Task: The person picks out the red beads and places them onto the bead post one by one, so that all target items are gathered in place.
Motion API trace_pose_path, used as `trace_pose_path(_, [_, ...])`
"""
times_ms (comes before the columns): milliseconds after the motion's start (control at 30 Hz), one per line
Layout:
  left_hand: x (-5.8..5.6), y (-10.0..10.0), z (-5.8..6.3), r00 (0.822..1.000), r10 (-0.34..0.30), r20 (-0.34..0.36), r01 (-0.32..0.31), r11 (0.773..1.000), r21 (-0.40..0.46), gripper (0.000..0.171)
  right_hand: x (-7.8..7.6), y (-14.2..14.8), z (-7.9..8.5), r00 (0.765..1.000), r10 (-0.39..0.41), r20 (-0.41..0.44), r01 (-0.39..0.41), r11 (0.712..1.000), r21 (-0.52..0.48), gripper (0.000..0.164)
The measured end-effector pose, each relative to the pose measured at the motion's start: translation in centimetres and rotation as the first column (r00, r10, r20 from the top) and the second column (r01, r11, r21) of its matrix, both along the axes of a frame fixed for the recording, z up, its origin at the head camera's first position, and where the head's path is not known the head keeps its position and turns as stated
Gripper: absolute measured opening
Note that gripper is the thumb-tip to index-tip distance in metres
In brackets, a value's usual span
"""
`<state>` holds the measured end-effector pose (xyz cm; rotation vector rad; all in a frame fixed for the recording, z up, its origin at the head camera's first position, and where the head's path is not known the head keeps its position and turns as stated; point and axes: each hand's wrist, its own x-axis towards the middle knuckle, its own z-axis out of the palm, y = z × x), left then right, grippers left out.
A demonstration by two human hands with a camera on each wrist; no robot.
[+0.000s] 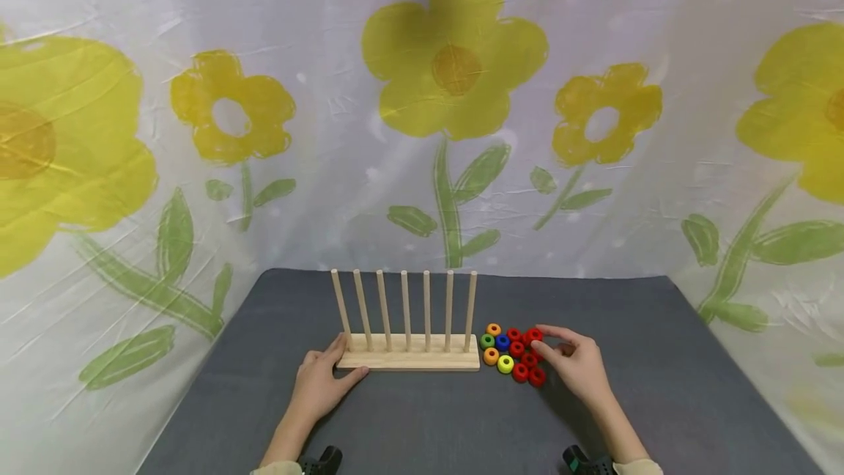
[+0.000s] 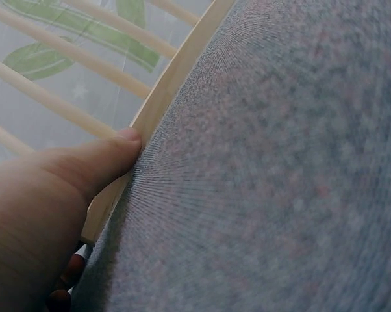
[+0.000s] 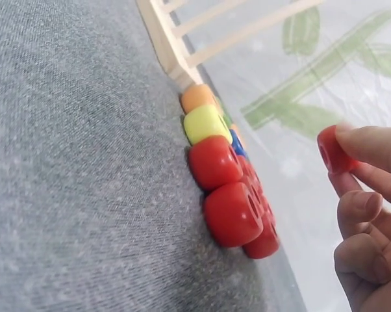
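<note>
A wooden peg rack (image 1: 409, 362) with several upright pegs stands on the grey cloth. My left hand (image 1: 321, 383) grips its left end, the thumb along the front edge, as the left wrist view also shows. My right hand (image 1: 582, 366) pinches a red bead (image 3: 335, 149) between thumb and fingers. In the right wrist view that bead is lifted above the others, its hole showing at the side. Below and left of it lie more red beads (image 3: 233, 214) in a cluster, with a yellow bead (image 1: 505, 363) and a blue bead (image 1: 502, 343) beside them.
Two orange beads, one of them the near orange bead (image 1: 491, 356), and a green bead (image 1: 487, 341) lie close to the rack's right end. A flower-printed curtain (image 1: 316, 189) hangs behind the grey-covered table (image 1: 422, 424).
</note>
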<state>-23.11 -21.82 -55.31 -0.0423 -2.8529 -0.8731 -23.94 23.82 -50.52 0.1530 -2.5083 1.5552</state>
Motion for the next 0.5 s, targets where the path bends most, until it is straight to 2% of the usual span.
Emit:
trace_pose_path(300, [-0.35, 0.03, 0.22, 1.000, -0.006, 0.026, 0.006, 1.000, 0.003, 0.089, -0.26, -0.35, 0.64, 0.997, 0.007, -0.071, -0.005, 1.000, 0.030, 0.034])
trace_pose_path(500, [0.08, -0.10, 0.22, 0.999, -0.005, 0.036, 0.006, 1.000, -0.007, 0.089, 0.00, -0.84, 0.77, 0.999, 0.021, -0.049, -0.020, 1.000, 0.022, 0.035])
